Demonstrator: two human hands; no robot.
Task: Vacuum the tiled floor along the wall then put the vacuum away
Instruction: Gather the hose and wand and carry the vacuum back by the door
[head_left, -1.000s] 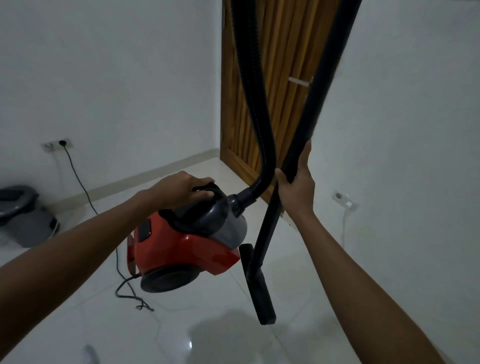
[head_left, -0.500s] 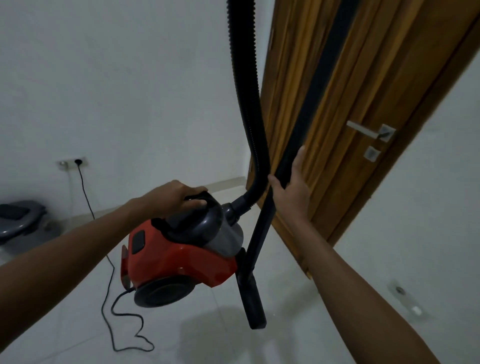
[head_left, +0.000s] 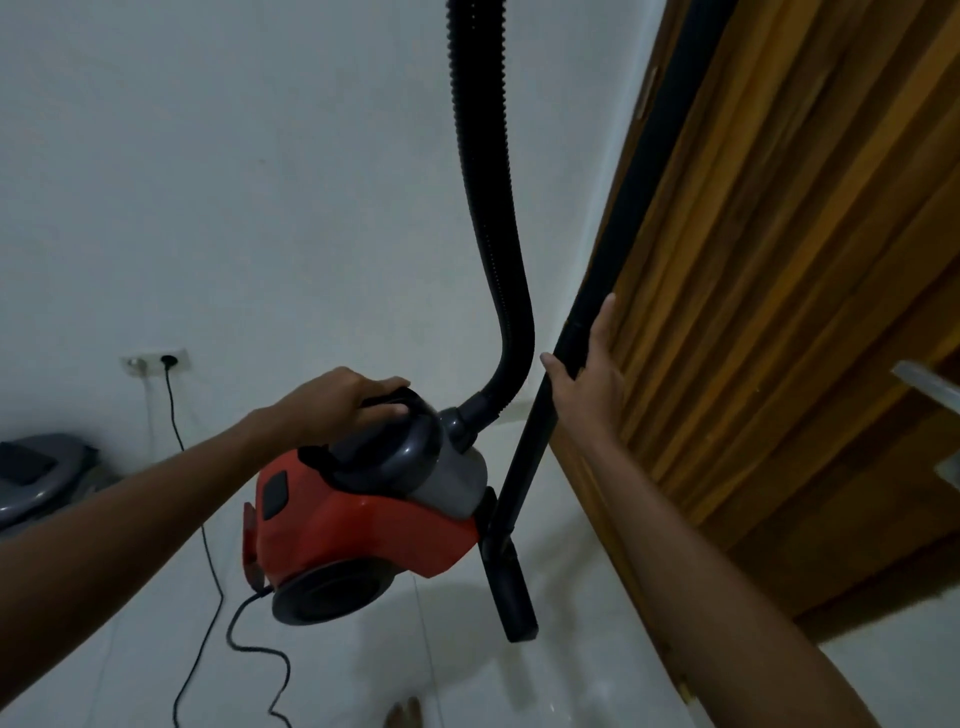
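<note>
Fingers (head_left: 379, 402) of the left hand (head_left: 332, 405) curl round the vacuum (head_left: 363, 519) handle, carrying it above the floor. Right hand (head_left: 587, 384) loosely steadies the near-upright wand (head_left: 613, 291), right of the body.

Dim, bluish light (edges wide-angle warped)

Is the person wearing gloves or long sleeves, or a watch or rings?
No gloves and no sleeves show: both forearms are bare all the way to the picture's edge. The left hand and the right hand are bare too, with no watch, bracelet or ring that I can see.
</note>
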